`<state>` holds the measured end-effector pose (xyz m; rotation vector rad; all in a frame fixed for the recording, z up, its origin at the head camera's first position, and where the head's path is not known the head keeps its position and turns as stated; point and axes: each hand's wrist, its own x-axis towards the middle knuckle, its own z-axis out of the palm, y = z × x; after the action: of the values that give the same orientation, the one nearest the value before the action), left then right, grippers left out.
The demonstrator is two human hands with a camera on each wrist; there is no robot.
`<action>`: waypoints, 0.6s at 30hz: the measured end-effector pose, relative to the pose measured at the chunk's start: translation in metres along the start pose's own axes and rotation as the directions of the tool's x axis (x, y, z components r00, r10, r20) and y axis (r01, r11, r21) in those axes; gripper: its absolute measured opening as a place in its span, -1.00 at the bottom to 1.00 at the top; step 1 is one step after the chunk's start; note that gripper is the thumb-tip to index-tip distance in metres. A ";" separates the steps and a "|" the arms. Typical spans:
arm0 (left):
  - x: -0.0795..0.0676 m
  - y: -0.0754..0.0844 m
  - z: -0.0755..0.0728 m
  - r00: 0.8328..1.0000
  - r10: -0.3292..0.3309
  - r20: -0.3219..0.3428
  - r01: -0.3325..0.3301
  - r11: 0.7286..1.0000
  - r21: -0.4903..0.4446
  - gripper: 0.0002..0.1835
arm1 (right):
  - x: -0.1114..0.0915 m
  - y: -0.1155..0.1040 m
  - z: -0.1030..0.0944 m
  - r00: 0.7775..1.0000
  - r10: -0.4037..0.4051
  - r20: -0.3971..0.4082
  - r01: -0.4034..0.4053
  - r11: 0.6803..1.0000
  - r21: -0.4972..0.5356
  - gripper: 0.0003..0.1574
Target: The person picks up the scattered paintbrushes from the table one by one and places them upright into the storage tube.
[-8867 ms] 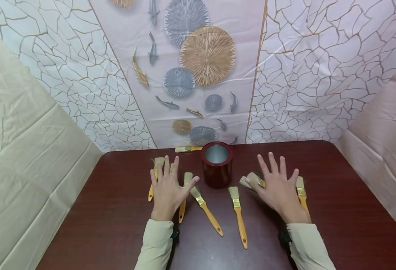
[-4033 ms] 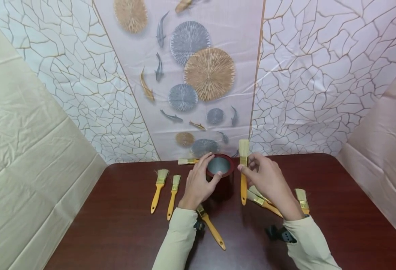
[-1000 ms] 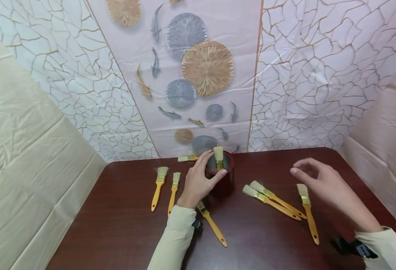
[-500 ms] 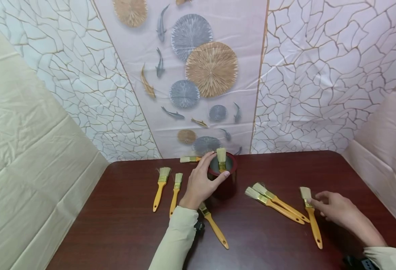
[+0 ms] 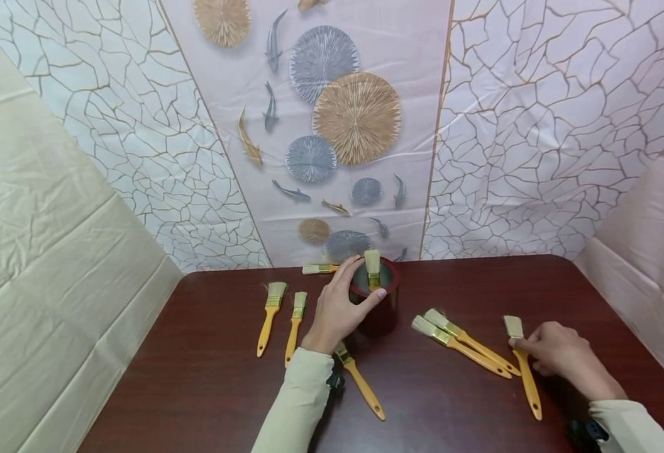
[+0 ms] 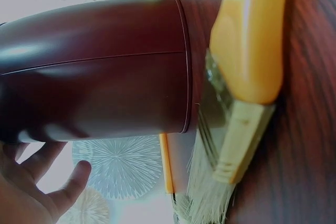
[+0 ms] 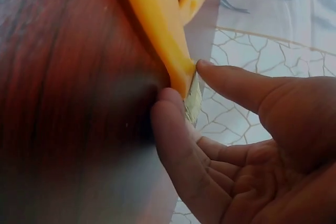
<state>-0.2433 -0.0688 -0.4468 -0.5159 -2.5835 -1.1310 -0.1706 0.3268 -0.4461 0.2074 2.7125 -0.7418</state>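
In the head view my left hand [image 5: 334,313] holds the dark red cylindrical cup [image 5: 387,314] near its rim, thumb at the front and fingers on the left side. One paintbrush [image 5: 372,261] stands in the cup, bristles up. My right hand [image 5: 564,353] pinches the rightmost paintbrush [image 5: 528,385] near its metal band; this brush lies on the table. The right wrist view shows thumb and forefinger on either side of its yellow handle [image 7: 157,19]. In the left wrist view the cup's smooth wall [image 6: 105,66] is seen from the side, fingers [image 6: 68,190] below it.
Two crossed paintbrushes [image 5: 468,346] lie between the cup and my right hand. Another brush [image 5: 363,384] lies beside my left wrist, partly hidden. Two more brushes [image 5: 268,321] lie at left, and one [image 5: 317,268] behind the cup. The dark table [image 5: 207,377] meets a patterned cloth backdrop.
Earlier my right hand held a brush beside the cup; that brush now stands inside it. My right hand moved right and down to the rightmost brush and pinches it. The left hand stays at the cup.
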 end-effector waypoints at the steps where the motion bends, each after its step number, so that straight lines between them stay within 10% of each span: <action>1: 0.000 0.000 0.000 1.000 0.002 -0.001 -0.002 1.000 -0.003 -0.15 | 0.001 -0.002 0.001 1.000 -0.001 -0.007 0.001 1.000 -0.008 -0.47; 18: 0.001 -0.001 0.000 1.000 0.000 0.001 0.000 0.999 -0.034 -0.13 | 0.014 -0.005 0.008 1.000 0.011 -0.009 -0.010 0.997 0.081 -0.49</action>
<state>-0.2447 -0.0690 -0.4476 -0.5239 -2.5686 -1.1771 -0.1825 0.3197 -0.4550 0.2448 2.6906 -0.8502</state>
